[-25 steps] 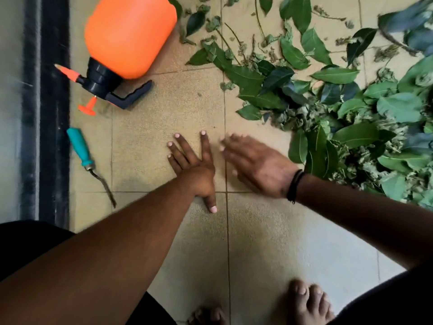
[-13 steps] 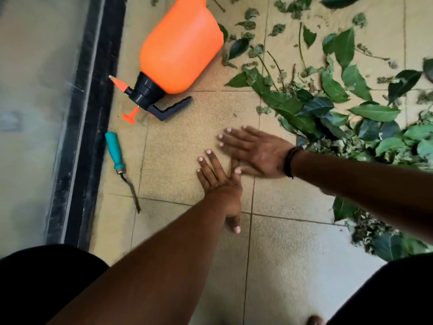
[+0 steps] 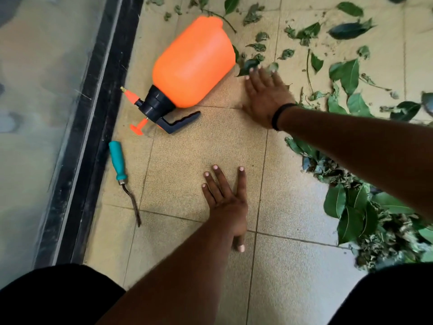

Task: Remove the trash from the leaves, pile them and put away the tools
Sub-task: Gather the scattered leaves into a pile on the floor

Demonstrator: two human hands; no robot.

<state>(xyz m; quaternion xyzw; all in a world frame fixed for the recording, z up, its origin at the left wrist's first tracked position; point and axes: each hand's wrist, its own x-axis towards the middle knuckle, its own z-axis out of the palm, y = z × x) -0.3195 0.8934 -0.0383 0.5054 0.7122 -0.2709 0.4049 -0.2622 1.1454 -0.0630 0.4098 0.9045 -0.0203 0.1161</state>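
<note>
Under the right hand point(image 3: 264, 97), blurred fingers point(image 3: 254, 77) hide leaves point(image 3: 249, 64)

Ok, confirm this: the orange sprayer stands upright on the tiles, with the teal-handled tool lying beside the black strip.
Not quite. The head view shows the sprayer lying on its side on the tiles, nozzle toward the black strip. The teal-handled tool does lie beside that strip.

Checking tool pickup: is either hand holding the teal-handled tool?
No, the teal-handled tool lies untouched on the floor, apart from both hands.
</note>
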